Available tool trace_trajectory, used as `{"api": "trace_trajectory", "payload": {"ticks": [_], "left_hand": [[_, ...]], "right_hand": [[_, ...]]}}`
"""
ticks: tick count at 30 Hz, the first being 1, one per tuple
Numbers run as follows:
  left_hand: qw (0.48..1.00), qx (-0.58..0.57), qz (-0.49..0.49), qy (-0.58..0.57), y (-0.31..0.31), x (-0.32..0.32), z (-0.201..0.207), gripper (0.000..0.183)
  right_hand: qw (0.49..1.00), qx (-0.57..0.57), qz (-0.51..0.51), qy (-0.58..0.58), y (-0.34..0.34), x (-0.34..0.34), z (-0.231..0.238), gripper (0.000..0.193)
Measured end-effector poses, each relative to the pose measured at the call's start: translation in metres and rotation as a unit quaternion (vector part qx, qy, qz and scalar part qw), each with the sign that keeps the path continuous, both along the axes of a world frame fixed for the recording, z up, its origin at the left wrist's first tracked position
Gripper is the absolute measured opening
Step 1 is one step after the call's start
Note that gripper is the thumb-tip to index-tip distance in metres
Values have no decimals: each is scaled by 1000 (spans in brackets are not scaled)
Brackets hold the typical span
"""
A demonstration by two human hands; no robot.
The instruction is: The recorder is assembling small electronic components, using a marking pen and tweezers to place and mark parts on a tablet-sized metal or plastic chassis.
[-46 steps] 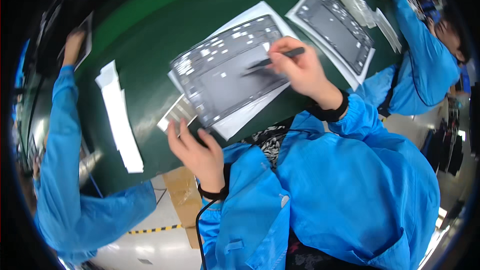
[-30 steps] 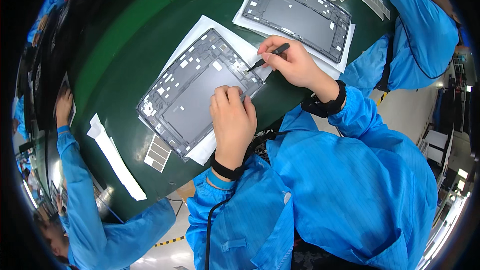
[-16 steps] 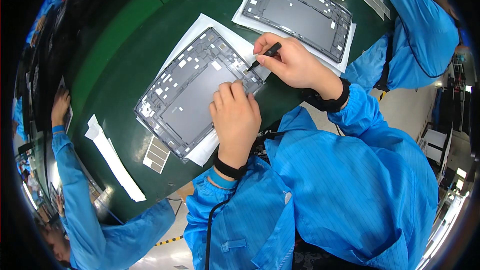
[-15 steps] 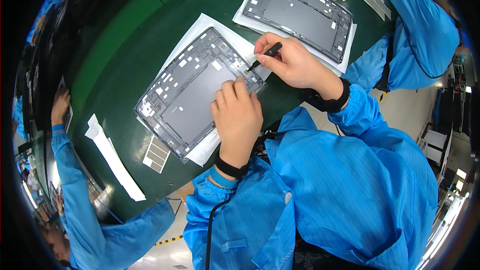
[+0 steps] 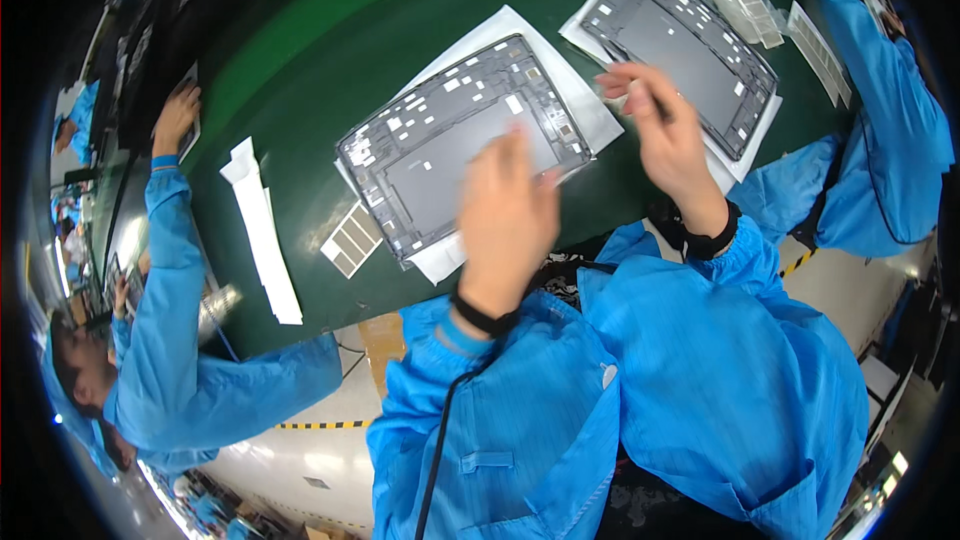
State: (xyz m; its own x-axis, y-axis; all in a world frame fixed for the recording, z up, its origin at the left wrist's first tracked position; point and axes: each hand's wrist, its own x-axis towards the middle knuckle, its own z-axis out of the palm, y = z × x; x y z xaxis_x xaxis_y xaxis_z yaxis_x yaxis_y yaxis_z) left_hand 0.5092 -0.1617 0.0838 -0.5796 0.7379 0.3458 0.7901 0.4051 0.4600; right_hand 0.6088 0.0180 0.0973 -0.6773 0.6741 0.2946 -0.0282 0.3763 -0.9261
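Panel (image 5: 460,140) just beyond left hand (image 5: 505,225) fingertips

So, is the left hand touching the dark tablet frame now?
Cannot tell. In the head view the left hand is motion-blurred over the near edge of the tablet frame, hiding any gap.

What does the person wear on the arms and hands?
Both hands are bare, without gloves. The left hand and the right hand come out of loose bright blue sleeves with gathered cuffs. Each wrist has a black band, and a thin dark cable runs down from the left one.
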Motion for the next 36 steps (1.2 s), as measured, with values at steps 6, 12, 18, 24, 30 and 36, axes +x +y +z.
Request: {"api": "trace_trajectory", "payload": {"ticks": [6, 12, 18, 24, 30, 36], "left_hand": [[924, -106, 353, -105, -96, -79, 5, 30], [940, -147, 304, -53, -93, -97, -16, 33], [929, 39, 309, -200, -86, -92, 21, 31], [950, 164, 195, -179, -96, -195, 85, 32], [910, 199, 166, -323, -125, -434, 87, 37], [901, -318, 156, 249, -184, -651, 15, 39]], "right_hand": [[970, 169, 83, -150, -7, -1, -23, 22], [948, 282, 57, -137, -10, -4, -43, 27], [973, 188, 52, -122, -9, 4, -35, 26], [993, 115, 19, -24, -6, 8, -45, 18], [992, 114, 10, -52, -7, 10, -40, 14], [988, 141, 29, -62, -7, 3, -33, 13]]}}
